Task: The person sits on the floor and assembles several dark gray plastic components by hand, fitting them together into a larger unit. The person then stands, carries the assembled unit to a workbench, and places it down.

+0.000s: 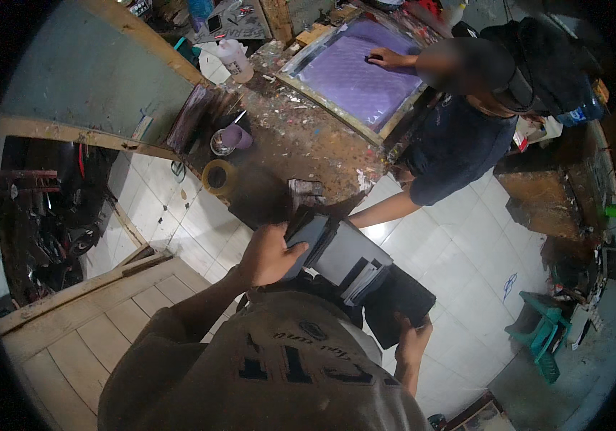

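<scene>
In front of my torso, a black wallet-like folder (398,300) is spread open. Its pale grey inner panels face up, and a few white slips (365,281) stick out near its middle. My left hand (273,253) is closed on the folder's left part, thumb over a grey panel. At the black lower right corner, my right hand (413,340) grips the edge, with some fingers hidden underneath. What exactly the folder is cannot be made out.
Ahead stands a stained worktable (301,147) with a purple framed screen (358,68), a plastic bottle (235,60), a purple cup (236,137) and a tape roll (218,176). A co-worker (459,144) leans over the screen. A green plastic stool (544,330) is at right.
</scene>
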